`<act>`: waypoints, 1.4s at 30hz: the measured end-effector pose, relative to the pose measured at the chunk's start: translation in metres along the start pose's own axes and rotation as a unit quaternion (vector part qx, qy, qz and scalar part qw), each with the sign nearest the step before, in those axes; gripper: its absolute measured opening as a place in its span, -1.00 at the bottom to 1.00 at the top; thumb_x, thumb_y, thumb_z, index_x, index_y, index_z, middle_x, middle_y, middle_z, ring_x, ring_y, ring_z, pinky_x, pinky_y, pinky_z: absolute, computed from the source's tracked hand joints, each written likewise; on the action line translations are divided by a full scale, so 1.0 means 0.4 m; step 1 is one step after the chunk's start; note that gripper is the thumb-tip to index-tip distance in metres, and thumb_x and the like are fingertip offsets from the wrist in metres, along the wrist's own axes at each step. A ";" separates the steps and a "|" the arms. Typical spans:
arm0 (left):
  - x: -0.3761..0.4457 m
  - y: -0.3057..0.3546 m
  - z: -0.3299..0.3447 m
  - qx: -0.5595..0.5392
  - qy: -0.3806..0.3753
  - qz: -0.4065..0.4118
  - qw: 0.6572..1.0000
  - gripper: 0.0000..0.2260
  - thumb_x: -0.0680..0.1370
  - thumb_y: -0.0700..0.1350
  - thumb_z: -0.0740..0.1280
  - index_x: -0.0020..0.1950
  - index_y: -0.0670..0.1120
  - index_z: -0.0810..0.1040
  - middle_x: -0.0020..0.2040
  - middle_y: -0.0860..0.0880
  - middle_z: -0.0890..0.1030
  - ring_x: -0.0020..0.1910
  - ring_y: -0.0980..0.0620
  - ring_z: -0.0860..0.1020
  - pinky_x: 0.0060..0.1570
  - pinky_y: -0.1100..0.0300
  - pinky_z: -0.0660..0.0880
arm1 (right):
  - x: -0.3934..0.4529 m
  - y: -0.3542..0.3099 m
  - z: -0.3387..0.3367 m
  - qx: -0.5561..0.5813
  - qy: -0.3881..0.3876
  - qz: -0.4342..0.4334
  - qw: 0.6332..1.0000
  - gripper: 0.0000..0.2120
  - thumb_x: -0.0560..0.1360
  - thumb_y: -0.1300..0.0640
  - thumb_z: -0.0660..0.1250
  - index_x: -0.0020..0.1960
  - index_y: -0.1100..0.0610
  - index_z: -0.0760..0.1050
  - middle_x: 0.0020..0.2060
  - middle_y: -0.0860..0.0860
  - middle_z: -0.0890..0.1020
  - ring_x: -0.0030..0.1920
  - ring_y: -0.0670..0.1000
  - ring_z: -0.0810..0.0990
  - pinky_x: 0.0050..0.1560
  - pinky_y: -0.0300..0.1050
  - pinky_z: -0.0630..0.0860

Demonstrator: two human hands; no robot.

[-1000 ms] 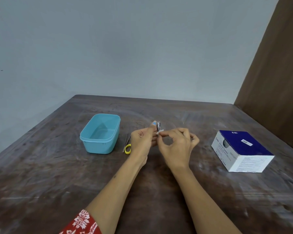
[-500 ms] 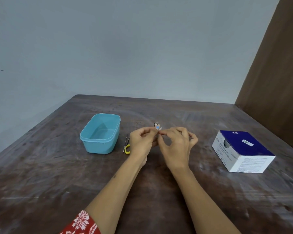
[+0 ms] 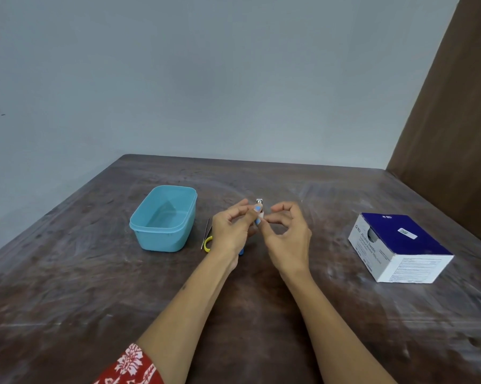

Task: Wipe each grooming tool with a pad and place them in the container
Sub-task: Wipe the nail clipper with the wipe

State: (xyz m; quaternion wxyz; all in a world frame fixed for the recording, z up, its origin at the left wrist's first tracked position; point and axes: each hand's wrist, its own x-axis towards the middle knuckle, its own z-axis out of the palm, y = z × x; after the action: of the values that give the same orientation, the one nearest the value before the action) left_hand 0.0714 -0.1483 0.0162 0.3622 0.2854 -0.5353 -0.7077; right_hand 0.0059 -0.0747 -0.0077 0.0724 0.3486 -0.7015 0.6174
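My left hand (image 3: 231, 231) pinches a small silver nail clipper (image 3: 259, 202) upright above the middle of the table. Only the clipper's top end shows above my fingertips. My right hand (image 3: 287, 236) pinches a small white pad (image 3: 261, 216) against the clipper's lower part. The light blue container (image 3: 164, 217) stands open to the left of my hands, with nothing visible inside. A yellow-handled tool (image 3: 207, 241) lies on the table between the container and my left hand. A bit of a blue thing (image 3: 242, 252) peeks out under my left wrist.
A white and dark blue box of alcohol swabs (image 3: 400, 245) sits at the right of the brown table (image 3: 95, 286). A grey wall stands behind the table and a brown panel rises at the right edge.
The clipper dipped down between my fingers half a second ago and now sticks up again. My right hand has slid the pad lower along it.
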 end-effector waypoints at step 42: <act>0.007 -0.034 -0.005 0.168 -0.005 0.182 0.969 -0.89 0.49 -0.28 0.37 -0.02 -0.26 0.64 -0.23 -0.11 0.66 -0.26 0.03 0.65 -0.22 0.24 0.61 | 0.003 -0.001 -0.007 0.027 0.088 0.010 0.996 -0.82 0.44 0.38 0.32 -0.16 0.10 0.51 -0.31 -0.17 0.58 -0.29 -0.23 0.57 -0.27 -0.48 0.42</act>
State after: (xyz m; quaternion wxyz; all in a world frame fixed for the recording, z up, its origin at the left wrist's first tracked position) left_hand 0.0686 -0.1493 0.0027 0.4292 0.2360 -0.6913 -0.5311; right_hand 0.0041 -0.0726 -0.0061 0.1184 0.2877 -0.6791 0.6648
